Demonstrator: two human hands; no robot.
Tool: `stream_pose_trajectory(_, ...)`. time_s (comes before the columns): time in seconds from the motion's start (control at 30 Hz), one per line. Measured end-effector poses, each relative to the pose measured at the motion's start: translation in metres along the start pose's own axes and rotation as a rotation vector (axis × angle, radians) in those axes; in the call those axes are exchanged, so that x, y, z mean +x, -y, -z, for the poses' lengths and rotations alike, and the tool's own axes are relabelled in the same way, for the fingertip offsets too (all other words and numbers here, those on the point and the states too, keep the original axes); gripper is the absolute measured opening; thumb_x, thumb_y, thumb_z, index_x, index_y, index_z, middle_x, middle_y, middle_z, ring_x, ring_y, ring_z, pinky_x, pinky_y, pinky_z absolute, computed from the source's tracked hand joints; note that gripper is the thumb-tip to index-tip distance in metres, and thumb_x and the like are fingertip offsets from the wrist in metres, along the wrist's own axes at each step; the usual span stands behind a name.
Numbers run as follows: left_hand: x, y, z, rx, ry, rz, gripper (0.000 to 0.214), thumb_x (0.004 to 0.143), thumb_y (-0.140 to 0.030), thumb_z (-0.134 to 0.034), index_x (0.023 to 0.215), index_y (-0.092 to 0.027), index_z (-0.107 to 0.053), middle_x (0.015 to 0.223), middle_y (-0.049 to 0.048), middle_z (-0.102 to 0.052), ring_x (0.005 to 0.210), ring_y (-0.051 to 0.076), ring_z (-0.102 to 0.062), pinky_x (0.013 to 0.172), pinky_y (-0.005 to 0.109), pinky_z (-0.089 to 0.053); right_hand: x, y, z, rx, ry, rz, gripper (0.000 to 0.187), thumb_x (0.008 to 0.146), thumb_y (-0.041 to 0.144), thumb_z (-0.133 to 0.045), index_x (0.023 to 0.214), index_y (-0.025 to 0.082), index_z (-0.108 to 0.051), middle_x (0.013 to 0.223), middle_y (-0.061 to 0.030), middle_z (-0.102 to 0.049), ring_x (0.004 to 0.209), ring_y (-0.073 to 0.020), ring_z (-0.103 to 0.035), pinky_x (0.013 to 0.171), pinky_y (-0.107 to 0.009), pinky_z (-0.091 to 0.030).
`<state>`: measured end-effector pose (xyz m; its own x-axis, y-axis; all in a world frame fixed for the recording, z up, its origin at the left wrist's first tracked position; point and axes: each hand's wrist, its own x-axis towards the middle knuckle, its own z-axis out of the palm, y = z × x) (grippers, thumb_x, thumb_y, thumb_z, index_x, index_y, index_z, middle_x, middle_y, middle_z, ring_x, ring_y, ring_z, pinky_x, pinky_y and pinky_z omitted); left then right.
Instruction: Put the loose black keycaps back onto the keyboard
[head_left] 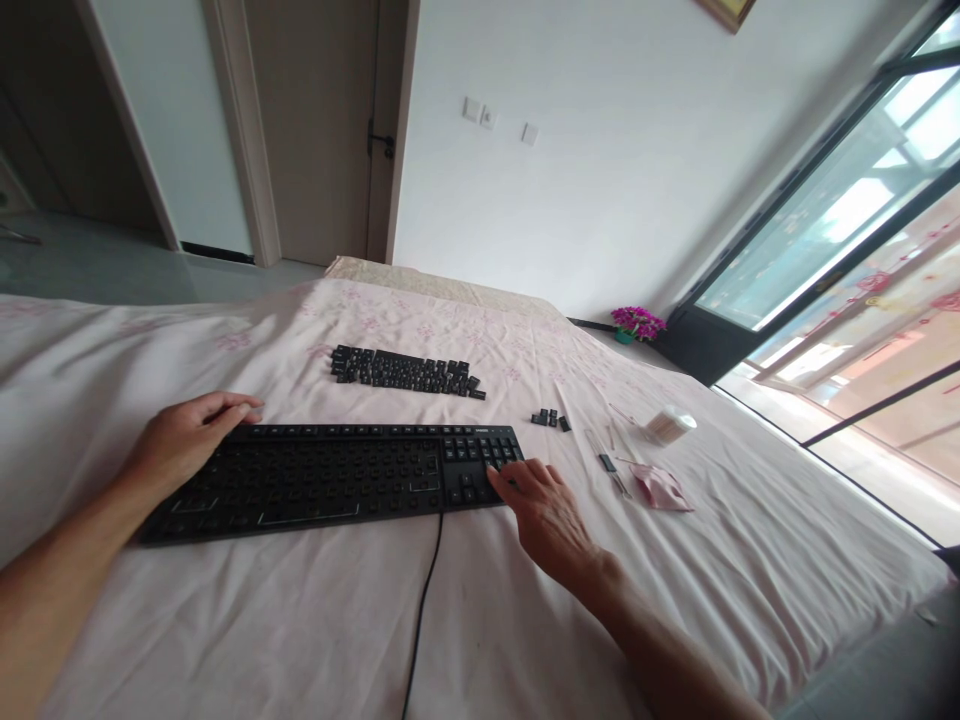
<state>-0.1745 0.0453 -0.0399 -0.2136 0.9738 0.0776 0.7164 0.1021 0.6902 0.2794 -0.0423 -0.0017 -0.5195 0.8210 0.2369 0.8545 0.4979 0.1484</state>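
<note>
A black computer keyboard (322, 480) lies on the pink sheet in front of me. Its main key field is stripped of keycaps, while keys still sit in the arrow and number area at the right. At its upper left corner is my left hand (180, 435), closed with thumb and fingers together against the edge; the fingertips' undersides are hidden. My right hand (544, 500) grips the right end, thumb on top and fingers over the side. Loose black keycaps (409, 372) stand in rows beyond the keyboard, and a few more keycaps (551, 418) lie off to the right.
To the right are a white tub of cotton swabs (673, 425), a small tool (609, 464) with metal ends, and a crumpled pink cloth (660, 487). The keyboard cable (426, 600) runs toward me over the bedsheet (262, 640). Purple flowers (637, 322) stand beyond the bed.
</note>
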Motion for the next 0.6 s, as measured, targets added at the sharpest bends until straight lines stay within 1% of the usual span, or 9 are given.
stream_pose_trajectory(0.1,0.0,0.0,0.0,0.005,0.0,0.002,0.038,0.083,-0.046,-0.047,0.107,-0.023,-0.066,0.108,-0.0022,-0.071,0.099,0.017,-0.061,0.079,0.021,-0.038,-0.003,0.002,0.001,0.012,0.003,-0.009,0.054,0.08,0.001,-0.047,0.13,0.021,-0.052,0.111,-0.0104,-0.058,0.099,-0.0245,-0.045,0.082,-0.037,-0.035)
stream_pose_trajectory(0.23,0.0,0.001,-0.001,0.01,-0.01,-0.008,0.039,0.083,-0.047,-0.047,0.106,-0.023,-0.066,0.104,-0.0022,-0.072,0.097,0.017,-0.061,0.08,0.021,-0.039,-0.005,0.004,-0.002,0.056,0.003,-0.022,0.058,0.077,-0.001,-0.048,0.13,0.022,-0.053,0.114,-0.0103,-0.057,0.103,-0.0255,-0.044,0.086,-0.039,-0.037)
stream_pose_trajectory(0.33,0.001,0.002,-0.002,0.004,-0.006,-0.01,0.039,0.083,-0.047,-0.047,0.106,-0.023,-0.066,0.106,-0.0019,-0.072,0.099,0.018,-0.062,0.081,0.022,-0.039,-0.004,-0.002,-0.005,0.158,-0.032,-0.045,0.059,0.079,-0.001,-0.045,0.13,0.027,-0.055,0.116,-0.0079,-0.058,0.103,-0.0239,-0.045,0.086,-0.038,-0.04)
stream_pose_trajectory(0.4,0.001,0.002,-0.002,-0.002,-0.004,-0.013,0.039,0.082,-0.047,-0.047,0.105,-0.023,-0.067,0.108,-0.0017,-0.072,0.1,0.018,-0.062,0.082,0.022,-0.039,-0.002,-0.013,-0.007,0.288,-0.111,-0.088,0.059,0.081,-0.001,-0.039,0.128,0.031,-0.057,0.113,-0.0052,-0.059,0.101,-0.0212,-0.047,0.085,-0.036,-0.043)
stream_pose_trajectory(0.47,0.001,0.003,-0.002,-0.009,-0.009,-0.011,0.039,0.082,-0.048,-0.047,0.104,-0.023,-0.067,0.108,-0.0016,-0.072,0.1,0.018,-0.062,0.083,0.022,-0.04,0.003,-0.03,-0.009,0.399,-0.239,-0.169,0.059,0.082,0.0,-0.035,0.125,0.033,-0.059,0.108,-0.0032,-0.061,0.097,-0.0191,-0.05,0.084,-0.034,-0.045)
stream_pose_trajectory(0.53,0.002,0.003,-0.002,-0.01,-0.011,-0.005,0.039,0.081,-0.048,-0.047,0.103,-0.024,-0.067,0.107,-0.0018,-0.072,0.099,0.018,-0.063,0.083,0.022,-0.04,0.008,-0.05,-0.01,0.403,-0.345,-0.267,0.053,0.084,0.004,-0.036,0.12,0.032,-0.063,0.104,-0.0025,-0.063,0.095,-0.0188,-0.052,0.085,-0.035,-0.044)
stream_pose_trajectory(0.6,0.003,0.005,-0.002,-0.01,-0.007,0.001,0.038,0.081,-0.049,-0.047,0.103,-0.025,-0.067,0.106,-0.0024,-0.072,0.098,0.018,-0.063,0.082,0.022,-0.041,0.014,-0.073,-0.01,0.338,-0.364,-0.335,0.044,0.085,0.01,-0.041,0.113,0.03,-0.068,0.105,-0.0026,-0.064,0.096,-0.0195,-0.052,0.086,-0.035,-0.043)
